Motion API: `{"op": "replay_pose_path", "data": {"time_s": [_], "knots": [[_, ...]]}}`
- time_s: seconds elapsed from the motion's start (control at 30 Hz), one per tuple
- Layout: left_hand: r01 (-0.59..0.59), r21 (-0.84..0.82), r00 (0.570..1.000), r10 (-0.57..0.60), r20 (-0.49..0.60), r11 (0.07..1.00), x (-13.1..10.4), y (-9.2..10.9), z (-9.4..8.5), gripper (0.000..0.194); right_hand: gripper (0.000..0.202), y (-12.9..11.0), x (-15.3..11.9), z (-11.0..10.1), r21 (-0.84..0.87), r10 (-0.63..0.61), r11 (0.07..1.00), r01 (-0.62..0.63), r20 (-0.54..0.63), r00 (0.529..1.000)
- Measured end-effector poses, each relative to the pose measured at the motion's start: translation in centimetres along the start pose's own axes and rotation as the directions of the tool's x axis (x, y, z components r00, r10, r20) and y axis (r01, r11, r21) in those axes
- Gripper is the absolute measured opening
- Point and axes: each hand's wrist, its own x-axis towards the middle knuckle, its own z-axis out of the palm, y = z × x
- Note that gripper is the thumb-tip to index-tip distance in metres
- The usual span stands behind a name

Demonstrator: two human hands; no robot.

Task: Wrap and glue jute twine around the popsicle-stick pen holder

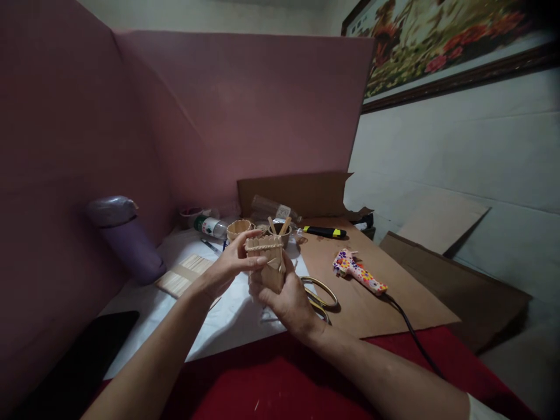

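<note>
A small holder made of wooden craft sticks (272, 265), with a braided cord round its upper part, is held up over the white sheet. My left hand (238, 259) grips it from the left, fingers at the rim and thumb across the front. Its lower right side rests in my right hand (291, 300), the thumb on the front. Behind it stand a round stick container (238, 228) and a bowl (284, 233) with sticks in it. Gold-handled scissors (321, 294) lie right beside my right hand.
Craft sticks (184, 275) lie bundled at the left near a purple tumbler (129, 242). Plastic bottles (211, 226) lie behind. At the right, a black-yellow cutter (324, 232) and a patterned glue gun (359, 273) with a cable rest on cardboard (394, 309).
</note>
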Motion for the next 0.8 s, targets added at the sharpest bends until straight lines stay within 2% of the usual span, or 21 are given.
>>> {"op": "replay_pose_path", "data": {"time_s": [0.27, 0.47, 0.57, 0.67, 0.73, 0.77, 0.8], "knots": [[-0.027, -0.253, 1.000, 0.030, 0.008, 0.967, -0.4, 0.4, -0.5, 0.064, 0.105, 0.8, -0.6, -0.6, -0.255, -0.103, 0.962, 0.095, -0.019, 0.994], [0.020, -0.207, 0.999, -0.010, 0.049, 0.978, -0.4, 0.4, -1.4, 0.065, 0.106, 1.0, -0.7, -0.5, -0.327, -0.110, 0.940, 0.094, -0.028, 0.994], [-0.020, -0.207, 0.999, 0.026, 0.028, 0.978, -0.3, 0.6, -1.8, 0.063, 0.105, 1.2, -0.7, -0.7, -0.320, -0.155, 0.935, 0.151, 0.015, 0.988], [-0.069, -0.219, 0.997, 0.074, 0.013, 0.973, -0.4, 1.4, -2.4, 0.058, 0.094, 1.2, -0.8, -0.8, -0.351, -0.236, 0.906, 0.235, 0.040, 0.971], [-0.155, -0.184, 0.985, 0.137, -0.105, 0.971, -0.5, 2.2, -3.2, 0.054, 0.082, 1.1, -0.9, -0.8, -0.382, -0.282, 0.881, 0.277, 0.045, 0.958], [-0.225, -0.136, 0.957, 0.192, -0.218, 0.965, -0.5, 2.7, -3.8, 0.053, 0.077, 1.1, -1.0, -0.7, -0.397, -0.301, 0.870, 0.292, 0.043, 0.953], [-0.305, -0.063, 0.899, 0.265, -0.348, 0.950, -0.4, 3.1, -4.5, 0.053, 0.072, 1.1, -1.0, -0.7, -0.408, -0.316, 0.860, 0.305, 0.042, 0.948]]}}
